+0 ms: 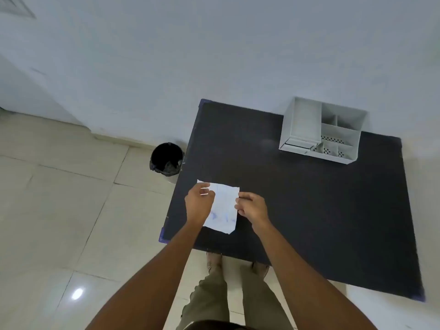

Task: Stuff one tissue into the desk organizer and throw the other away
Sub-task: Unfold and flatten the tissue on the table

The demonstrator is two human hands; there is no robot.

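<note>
Both hands are pinching the white tissue [223, 208] near the front edge of the black table [297, 210]: the left hand [198, 203] at its top left, the right hand [253, 207] at its right side, probably to peel two sheets apart. Its blue marks are too blurry to read. Farther back, the desk organizer [321, 132] is waiting empty, and the bin [166, 159] is sitting on the floor.

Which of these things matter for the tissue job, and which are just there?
For the job:
white tissue with faint blue print, pinched at its sides by the left hand and right hand
pale grey plastic desk organizer with compartments
round black-lined waste bin on the floor

Just there:
dark felt-topped table
beige floor tiles
</note>
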